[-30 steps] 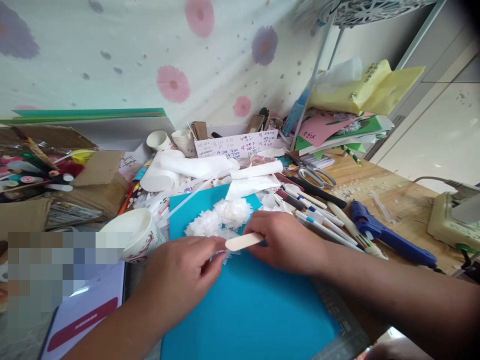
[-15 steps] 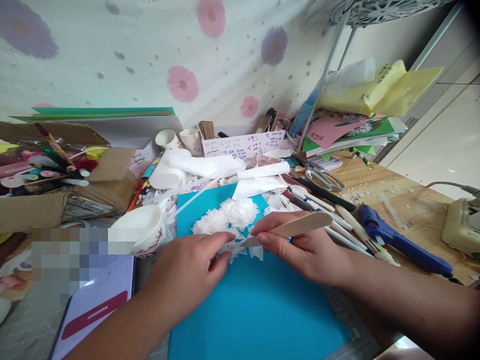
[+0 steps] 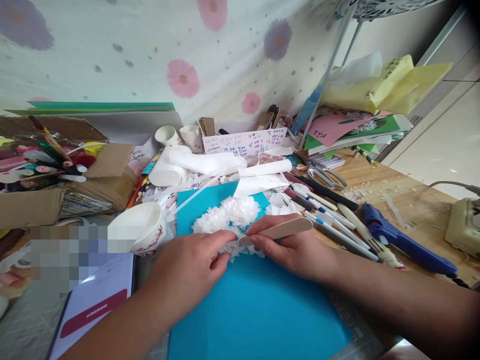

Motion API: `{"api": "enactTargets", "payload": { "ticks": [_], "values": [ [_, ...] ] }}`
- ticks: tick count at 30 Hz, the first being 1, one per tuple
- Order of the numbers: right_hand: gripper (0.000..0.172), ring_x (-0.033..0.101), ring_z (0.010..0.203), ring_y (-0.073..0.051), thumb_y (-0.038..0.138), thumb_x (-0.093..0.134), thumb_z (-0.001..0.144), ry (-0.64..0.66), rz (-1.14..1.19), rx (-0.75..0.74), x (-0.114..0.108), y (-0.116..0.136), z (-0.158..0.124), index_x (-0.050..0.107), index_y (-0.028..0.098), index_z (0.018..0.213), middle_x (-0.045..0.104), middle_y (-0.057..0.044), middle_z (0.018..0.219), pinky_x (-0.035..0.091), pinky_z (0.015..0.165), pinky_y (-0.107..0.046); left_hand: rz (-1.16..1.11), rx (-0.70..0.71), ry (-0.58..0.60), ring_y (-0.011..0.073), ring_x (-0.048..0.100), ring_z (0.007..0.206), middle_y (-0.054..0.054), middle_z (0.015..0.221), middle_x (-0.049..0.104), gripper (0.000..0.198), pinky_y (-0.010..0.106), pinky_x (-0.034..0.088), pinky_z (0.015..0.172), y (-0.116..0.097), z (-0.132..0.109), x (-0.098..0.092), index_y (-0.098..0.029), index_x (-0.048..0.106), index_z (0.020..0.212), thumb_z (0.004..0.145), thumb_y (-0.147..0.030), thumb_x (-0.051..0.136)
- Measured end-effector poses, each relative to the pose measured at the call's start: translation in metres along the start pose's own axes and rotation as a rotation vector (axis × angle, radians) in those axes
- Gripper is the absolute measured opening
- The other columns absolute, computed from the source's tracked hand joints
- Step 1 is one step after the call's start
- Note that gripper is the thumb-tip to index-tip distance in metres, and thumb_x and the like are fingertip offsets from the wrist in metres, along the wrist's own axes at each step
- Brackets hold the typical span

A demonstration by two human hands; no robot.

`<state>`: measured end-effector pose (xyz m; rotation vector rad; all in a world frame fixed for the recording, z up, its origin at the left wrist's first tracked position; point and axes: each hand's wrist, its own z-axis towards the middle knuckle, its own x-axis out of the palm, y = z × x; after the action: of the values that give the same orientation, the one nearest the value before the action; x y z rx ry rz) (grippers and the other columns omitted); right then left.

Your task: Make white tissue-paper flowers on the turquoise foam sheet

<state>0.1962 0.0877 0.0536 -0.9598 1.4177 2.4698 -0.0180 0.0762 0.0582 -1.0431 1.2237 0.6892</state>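
My right hand (image 3: 288,245) is closed around a flat wooden craft stick (image 3: 288,229). The stick's lower end points down-left into pieces of thin white paper (image 3: 233,248). From the left, my left hand (image 3: 195,257) reaches to the same paper; its index finger and thumb are apart, with their tips touching it, and the other fingers are partly hidden. Just beyond the hands, two fluffy white paper clusters (image 3: 240,211) sit on a blue sheet (image 3: 255,310), which lies on a dark cutting mat.
A paper cup (image 3: 148,235) and a phone (image 3: 95,305) are at the left, below a cardboard box (image 3: 116,175) of pens. White paper rolls (image 3: 206,162) lie behind the sheet. Scissors (image 3: 326,177), several pens (image 3: 337,232) and a blue glue gun (image 3: 408,245) lie to the right.
My right hand and the craft stick have shifted slightly left, closer to my left hand, over the white paper. My left hand stays nearly in place. The camera view has moved a little.
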Motion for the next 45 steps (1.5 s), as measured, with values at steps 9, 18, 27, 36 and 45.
{"api": "enactTargets", "payload": {
  "ticks": [9,18,27,36,45],
  "values": [
    [0.015,0.065,0.062,-0.013,0.021,0.056,0.086,0.032,0.091,0.022,0.007,0.001,-0.003,0.069,0.015,0.086,0.072,-0.004,0.075,0.051,0.056,-0.022,0.072,0.053,0.034,0.0195,0.065,0.072,-0.002,0.081,0.070,0.022,0.026,0.039,0.057,-0.001,0.002,-0.002,-0.032,0.065,0.100,0.088,-0.026,0.047],
    [0.013,0.063,0.062,-0.013,0.022,0.051,0.091,-0.168,0.228,-0.039,-0.033,-0.006,-0.008,0.062,0.016,0.094,0.065,-0.004,0.080,0.050,0.053,-0.022,0.072,0.188,0.049,0.0218,0.068,0.086,-0.002,0.100,0.074,0.036,0.032,0.046,0.071,0.005,0.000,0.001,-0.037,0.063,0.116,0.089,-0.020,0.045],
    [0.029,0.054,0.061,-0.017,0.023,0.041,0.096,0.190,-0.548,-0.566,-0.033,-0.012,-0.015,0.063,0.013,0.113,0.061,-0.004,0.067,0.042,0.058,-0.030,0.052,0.239,0.102,0.0201,0.068,0.082,-0.002,0.092,0.075,0.035,0.032,0.046,0.071,-0.001,-0.005,-0.011,-0.033,0.072,0.097,0.083,-0.015,0.046],
    [0.018,0.051,0.070,-0.019,0.015,0.045,0.091,0.259,-0.546,-0.420,-0.012,-0.009,-0.007,0.063,0.015,0.086,0.061,-0.006,0.074,0.041,0.066,-0.030,0.042,0.252,0.023,0.0187,0.067,0.078,-0.002,0.087,0.074,0.031,0.029,0.044,0.069,0.002,-0.004,-0.006,-0.029,0.070,0.093,0.084,-0.018,0.042],
    [0.008,0.058,0.063,-0.014,0.011,0.061,0.075,-0.103,-0.182,-0.031,-0.020,-0.006,-0.004,0.056,0.017,0.078,0.063,-0.001,0.073,0.046,0.060,-0.024,0.128,0.038,0.124,0.0233,0.068,0.076,0.002,0.090,0.073,0.035,0.029,0.042,0.060,-0.011,-0.004,-0.005,-0.034,0.059,0.122,0.087,-0.035,0.052]
  ]
}}
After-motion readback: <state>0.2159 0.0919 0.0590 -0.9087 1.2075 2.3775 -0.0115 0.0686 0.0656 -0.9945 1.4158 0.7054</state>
